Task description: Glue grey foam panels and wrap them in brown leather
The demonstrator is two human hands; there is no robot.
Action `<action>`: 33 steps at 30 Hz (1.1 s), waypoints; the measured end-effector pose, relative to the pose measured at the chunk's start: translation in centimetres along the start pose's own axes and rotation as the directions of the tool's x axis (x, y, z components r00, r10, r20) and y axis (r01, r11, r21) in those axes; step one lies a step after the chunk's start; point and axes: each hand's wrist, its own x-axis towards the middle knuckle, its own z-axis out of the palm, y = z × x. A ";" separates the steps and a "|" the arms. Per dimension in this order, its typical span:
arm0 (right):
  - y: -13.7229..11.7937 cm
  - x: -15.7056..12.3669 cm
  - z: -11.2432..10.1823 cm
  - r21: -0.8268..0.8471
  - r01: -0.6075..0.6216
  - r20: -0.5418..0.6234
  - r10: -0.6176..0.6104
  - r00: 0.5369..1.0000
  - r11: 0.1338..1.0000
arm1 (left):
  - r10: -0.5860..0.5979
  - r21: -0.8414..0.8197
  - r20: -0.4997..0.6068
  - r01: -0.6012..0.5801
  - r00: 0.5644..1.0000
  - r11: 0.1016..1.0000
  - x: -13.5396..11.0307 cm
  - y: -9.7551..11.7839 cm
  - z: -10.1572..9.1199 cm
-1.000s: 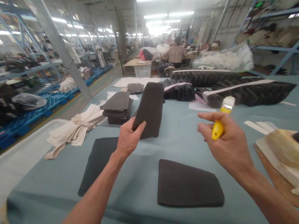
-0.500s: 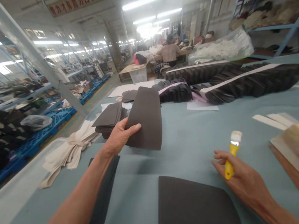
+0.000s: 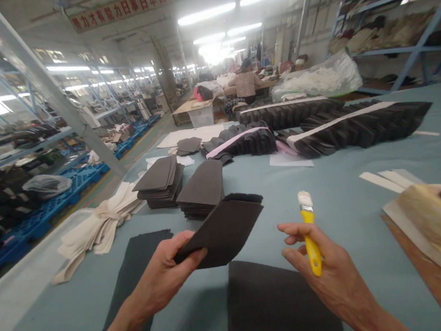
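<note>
Blue-green worktop (image 3: 341,215) | left hand (image 3: 163,275) closed on dark pieces (image 3: 222,231), count unclear, not yet laid down, raised near flat panel (image 3: 272,305) | right hand (image 3: 332,277) half-curled round yellow brush (image 3: 312,245) | two stacks (image 3: 203,188) already piled beyond

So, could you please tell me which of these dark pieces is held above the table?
The tilted dark piece in the left hand; the two stacks beyond it, the flat pieces below and the fanned rows all rest on the table.

Left hand (image 3: 164,272) gripping dark panel (image 3: 226,231), right hand (image 3: 336,272) holding yellow-handled brush (image 3: 312,245), dark stacks (image 3: 202,186) on blue cloth (image 3: 345,183)
</note>
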 end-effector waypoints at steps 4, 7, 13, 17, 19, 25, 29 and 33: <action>-2.1 -0.7 0.1 0.082 0.015 0.041 -0.018 0.999 0.997 | 0.081 0.040 0.019 -0.081 0.997 0.996 -2.0 0.8 0.3; -2.9 -1.1 0.3 0.103 0.058 0.029 -0.061 0.998 0.993 | 0.161 0.082 0.017 -0.162 0.987 0.983 -3.0 1.3 0.2; -4.3 -1.4 0.0 0.100 0.096 0.031 -0.100 0.995 0.990 | 0.286 0.140 0.007 -0.284 0.958 0.949 -4.1 1.6 -0.1; -4.4 -1.5 -0.3 0.086 0.099 0.035 -0.103 0.994 0.991 | 0.324 0.181 0.045 -0.326 0.945 0.928 -4.7 1.1 -0.1; -4.3 -1.7 -0.3 0.083 0.095 0.030 -0.097 0.995 0.992 | 0.325 0.187 0.060 -0.331 0.944 0.925 -4.9 0.9 0.0; -3.0 -1.9 -0.4 0.071 0.031 0.035 -0.033 0.999 0.997 | 0.231 0.166 0.042 -0.234 0.972 0.958 -4.7 1.1 -0.1; 0.5 -1.9 -1.3 -0.085 -0.035 -0.026 0.033 0.999 0.996 | 0.120 0.161 -0.017 -0.116 0.993 0.980 -3.7 0.8 -0.7; 5.8 -2.5 -2.3 -0.279 -0.024 -0.094 -0.002 0.996 0.960 | 0.011 0.147 -0.120 0.007 0.993 0.989 -1.4 -0.2 -1.8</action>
